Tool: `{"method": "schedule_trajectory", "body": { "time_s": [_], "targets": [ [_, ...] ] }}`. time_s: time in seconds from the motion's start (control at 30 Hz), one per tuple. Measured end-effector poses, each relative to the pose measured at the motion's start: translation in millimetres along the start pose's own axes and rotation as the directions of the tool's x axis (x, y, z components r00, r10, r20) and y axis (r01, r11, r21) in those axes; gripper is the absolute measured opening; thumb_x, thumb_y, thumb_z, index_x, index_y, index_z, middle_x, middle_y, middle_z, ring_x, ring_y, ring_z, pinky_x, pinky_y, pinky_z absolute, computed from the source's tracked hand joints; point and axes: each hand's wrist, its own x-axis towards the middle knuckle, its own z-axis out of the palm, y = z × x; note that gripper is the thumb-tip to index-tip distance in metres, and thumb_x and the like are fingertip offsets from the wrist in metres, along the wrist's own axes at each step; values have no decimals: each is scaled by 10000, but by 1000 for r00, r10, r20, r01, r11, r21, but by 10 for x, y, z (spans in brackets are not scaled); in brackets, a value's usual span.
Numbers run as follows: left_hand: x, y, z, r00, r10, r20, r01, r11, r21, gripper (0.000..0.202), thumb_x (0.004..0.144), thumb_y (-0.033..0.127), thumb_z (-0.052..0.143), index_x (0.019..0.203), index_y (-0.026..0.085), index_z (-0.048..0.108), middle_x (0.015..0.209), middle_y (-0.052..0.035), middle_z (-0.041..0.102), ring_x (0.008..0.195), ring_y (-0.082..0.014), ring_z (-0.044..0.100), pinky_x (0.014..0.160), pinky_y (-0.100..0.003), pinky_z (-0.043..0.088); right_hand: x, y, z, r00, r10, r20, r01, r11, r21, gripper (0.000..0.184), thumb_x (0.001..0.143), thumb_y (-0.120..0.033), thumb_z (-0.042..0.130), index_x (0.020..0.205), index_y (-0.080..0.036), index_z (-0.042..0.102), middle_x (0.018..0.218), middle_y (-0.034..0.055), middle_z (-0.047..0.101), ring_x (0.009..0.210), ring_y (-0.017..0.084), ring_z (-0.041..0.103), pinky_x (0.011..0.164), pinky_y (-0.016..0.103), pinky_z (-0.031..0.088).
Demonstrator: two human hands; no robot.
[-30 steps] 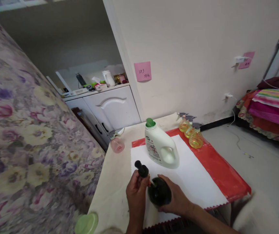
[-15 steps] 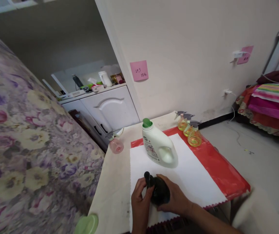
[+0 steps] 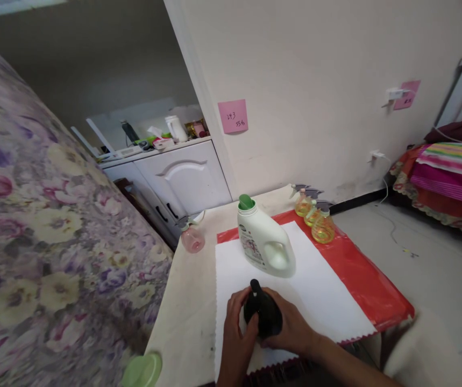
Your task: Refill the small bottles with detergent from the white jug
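Observation:
A small dark green spray bottle (image 3: pixel 263 318) stands on the white sheet (image 3: pixel 327 293) near the table's front edge. My right hand (image 3: pixel 293 328) is wrapped round its body from the right. My left hand (image 3: pixel 236 333) grips the black spray head (image 3: pixel 255 288) at the bottle's neck, fingers closed on it. Just behind them lies a white detergent jug (image 3: pixel 267 242) with a green cap. Three yellow spray bottles (image 3: pixel 317 220) stand at the table's far right, on the red cloth (image 3: pixel 371 290).
A pink spray bottle (image 3: pixel 192 239) stands at the table's left back. A light green lid (image 3: pixel 142 371) lies at the front left corner. A flowered fabric surface (image 3: pixel 33 226) rises on the left; a white cabinet (image 3: pixel 182 177) and a striped bed (image 3: pixel 452 172) are beyond.
The black spray head, held above and to the left of the bottle by my left hand, came down onto the bottle's neck. My right hand kept its hold on the bottle.

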Motion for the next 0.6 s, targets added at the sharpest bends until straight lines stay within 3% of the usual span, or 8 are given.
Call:
{"method": "schedule_trajectory", "body": {
  "time_s": [0.17, 0.33, 0.6],
  "targets": [
    [40, 96, -19, 999, -12, 31, 11, 1000, 28, 414, 799, 330, 658, 1200, 246, 602, 1144, -66, 640, 1082, -254, 585, 965, -400, 455, 7, 8, 12, 1000, -20, 1, 20, 1000, -7, 1044, 478, -272, 854, 1398, -290, 361, 1348, 57, 565, 1199, 331, 546, 1014, 477, 434],
    [89, 131, -6, 1000, -10, 6, 10, 1000, -17, 226, 802, 325, 659, 1001, 218, 659, 991, -45, 662, 966, -229, 611, 886, -343, 483, -2, 68, 44, 999, -36, -13, 36, 999, -31, 1011, 501, -265, 837, 1393, -277, 361, 1350, 63, 560, 1195, 318, 551, 1014, 469, 439],
    [42, 106, -9, 997, -59, -41, 59, 998, -8, 258, 774, 302, 672, 1014, 210, 649, 1004, -51, 691, 983, -246, 627, 898, -355, 481, -8, 183, 61, 999, -49, -24, 47, 997, -59, 1048, 488, -292, 855, 1405, -270, 350, 1395, 94, 522, 1257, 338, 507, 1062, 506, 400]
  ]
}}
